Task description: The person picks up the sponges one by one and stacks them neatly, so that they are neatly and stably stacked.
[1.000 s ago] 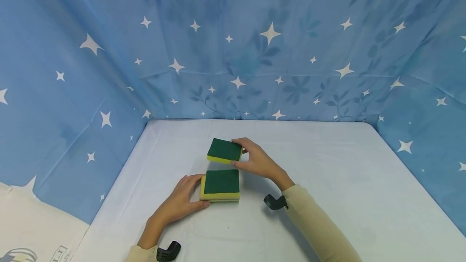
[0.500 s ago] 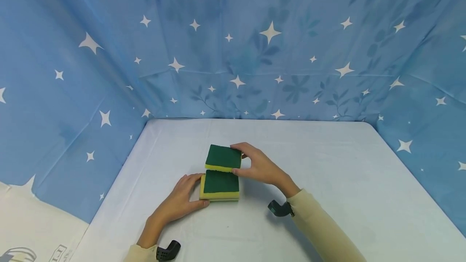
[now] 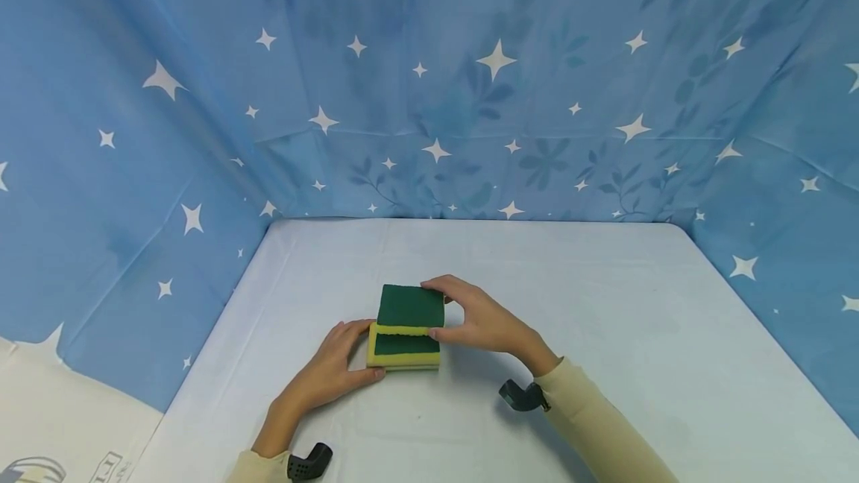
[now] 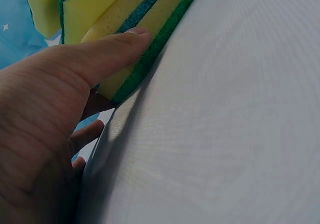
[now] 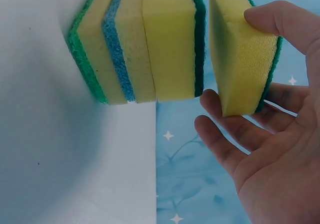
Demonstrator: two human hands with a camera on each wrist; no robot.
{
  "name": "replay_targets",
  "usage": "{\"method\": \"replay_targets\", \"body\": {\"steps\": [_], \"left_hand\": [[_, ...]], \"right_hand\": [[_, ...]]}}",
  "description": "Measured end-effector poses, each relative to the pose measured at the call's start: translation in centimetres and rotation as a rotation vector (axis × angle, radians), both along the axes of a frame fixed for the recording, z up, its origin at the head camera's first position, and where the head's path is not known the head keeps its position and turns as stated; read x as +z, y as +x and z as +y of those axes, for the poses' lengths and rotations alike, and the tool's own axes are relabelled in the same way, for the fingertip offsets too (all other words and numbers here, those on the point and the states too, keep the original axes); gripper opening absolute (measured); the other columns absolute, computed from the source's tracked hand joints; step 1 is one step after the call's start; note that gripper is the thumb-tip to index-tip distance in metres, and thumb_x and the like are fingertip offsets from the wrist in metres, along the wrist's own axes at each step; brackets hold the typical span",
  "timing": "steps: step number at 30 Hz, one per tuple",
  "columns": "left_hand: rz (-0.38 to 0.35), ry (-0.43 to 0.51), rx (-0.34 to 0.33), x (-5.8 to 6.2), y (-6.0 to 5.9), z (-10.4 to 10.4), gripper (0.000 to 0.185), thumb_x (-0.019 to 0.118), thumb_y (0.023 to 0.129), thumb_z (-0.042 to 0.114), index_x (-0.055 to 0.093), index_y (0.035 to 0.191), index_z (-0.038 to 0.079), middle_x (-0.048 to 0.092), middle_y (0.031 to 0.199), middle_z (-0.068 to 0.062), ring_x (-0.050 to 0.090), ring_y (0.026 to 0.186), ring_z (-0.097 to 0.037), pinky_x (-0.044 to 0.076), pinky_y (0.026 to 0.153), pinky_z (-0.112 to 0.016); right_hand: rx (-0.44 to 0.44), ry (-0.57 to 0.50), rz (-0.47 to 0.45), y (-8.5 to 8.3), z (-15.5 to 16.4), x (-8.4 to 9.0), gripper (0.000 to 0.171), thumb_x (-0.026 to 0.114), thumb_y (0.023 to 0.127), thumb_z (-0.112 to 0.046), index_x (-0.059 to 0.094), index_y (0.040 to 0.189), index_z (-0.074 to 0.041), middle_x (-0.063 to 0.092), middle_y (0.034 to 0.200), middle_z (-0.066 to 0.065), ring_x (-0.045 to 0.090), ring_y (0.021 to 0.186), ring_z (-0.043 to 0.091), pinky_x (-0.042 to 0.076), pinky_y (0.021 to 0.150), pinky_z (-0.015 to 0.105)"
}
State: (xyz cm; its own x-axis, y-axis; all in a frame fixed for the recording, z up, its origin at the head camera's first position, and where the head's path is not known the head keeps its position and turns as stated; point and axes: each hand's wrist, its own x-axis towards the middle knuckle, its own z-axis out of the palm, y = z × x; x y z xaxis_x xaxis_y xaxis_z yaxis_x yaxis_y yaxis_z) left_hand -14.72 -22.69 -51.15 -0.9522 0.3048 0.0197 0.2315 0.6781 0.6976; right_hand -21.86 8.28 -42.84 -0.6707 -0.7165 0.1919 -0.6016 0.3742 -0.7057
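Note:
A stack of three sponges (image 3: pixel 403 361) lies on the white table. In the right wrist view the bottom sponge (image 5: pixel 97 44) has a green pad beneath, the middle sponge (image 5: pixel 134 49) a blue pad beneath, and the top sponge (image 5: pixel 172 44) a dark green pad on top. My left hand (image 3: pixel 335 362) grips the stack's left end, its thumb along the near side. My right hand (image 3: pixel 479 319) pinches another yellow sponge (image 3: pixel 411 307) by its right end, dark green pad up. This sponge hangs just over the stack, toward its far side, with a narrow gap showing in the right wrist view.
The white table (image 3: pixel 590 297) reaches back to a blue curtain (image 3: pixel 416 80) with white stars, which also flanks it on both sides. A pale printed cloth (image 3: pixel 67 408) is at the lower left. Black wrist cameras (image 3: pixel 310 462) sit on both wrists.
My right hand has brought its sponge nearer and lower, from behind the stack to partly over it. The left hand has stayed in place on the stack.

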Motion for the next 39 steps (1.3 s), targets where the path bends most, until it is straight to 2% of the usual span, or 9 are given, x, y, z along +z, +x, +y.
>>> {"method": "replay_targets", "body": {"steps": [5, 19, 29, 39], "left_hand": [[0.022, 0.009, -0.006, -0.1, 0.0, -0.1, 0.086, 0.084, 0.090, 0.052, 0.050, 0.157, 0.011, 0.053, 0.155, -0.007, 0.037, 0.152, -0.034, 0.013, 0.132, -0.055], [0.005, 0.013, 0.003, 0.0, 0.1, 0.1, 0.086, 0.084, 0.089, 0.053, 0.049, 0.157, 0.014, 0.052, 0.156, -0.006, 0.034, 0.154, -0.034, 0.013, 0.132, -0.056], [0.020, 0.016, -0.014, 0.0, 0.0, 0.0, 0.086, 0.084, 0.090, 0.051, 0.049, 0.157, 0.013, 0.053, 0.156, -0.007, 0.036, 0.154, -0.033, 0.012, 0.132, -0.054], [0.031, 0.019, -0.021, 0.1, 0.1, 0.0, 0.087, 0.084, 0.090, 0.051, 0.048, 0.158, 0.011, 0.052, 0.156, -0.009, 0.036, 0.154, -0.034, 0.012, 0.132, -0.054]], "right_hand": [[0.018, 0.003, 0.006, 0.5, 0.1, 0.0, 0.066, 0.079, 0.095, -0.029, 0.054, 0.154, -0.011, 0.059, 0.145, 0.000, 0.059, 0.121, 0.018, 0.055, 0.105, 0.057], [0.044, 0.010, 0.000, 1.0, 0.1, -0.8, 0.067, 0.079, 0.094, -0.029, 0.054, 0.154, -0.012, 0.058, 0.146, 0.000, 0.059, 0.126, 0.019, 0.053, 0.109, 0.058], [0.034, 0.053, -0.013, 1.4, 0.1, -0.7, 0.068, 0.078, 0.095, -0.032, 0.052, 0.156, -0.013, 0.057, 0.149, 0.001, 0.058, 0.131, 0.018, 0.051, 0.112, 0.054], [0.039, 0.047, -0.028, 1.5, 0.1, -0.9, 0.070, 0.079, 0.096, -0.033, 0.051, 0.157, -0.014, 0.055, 0.151, 0.001, 0.057, 0.132, 0.018, 0.051, 0.112, 0.055]]}}
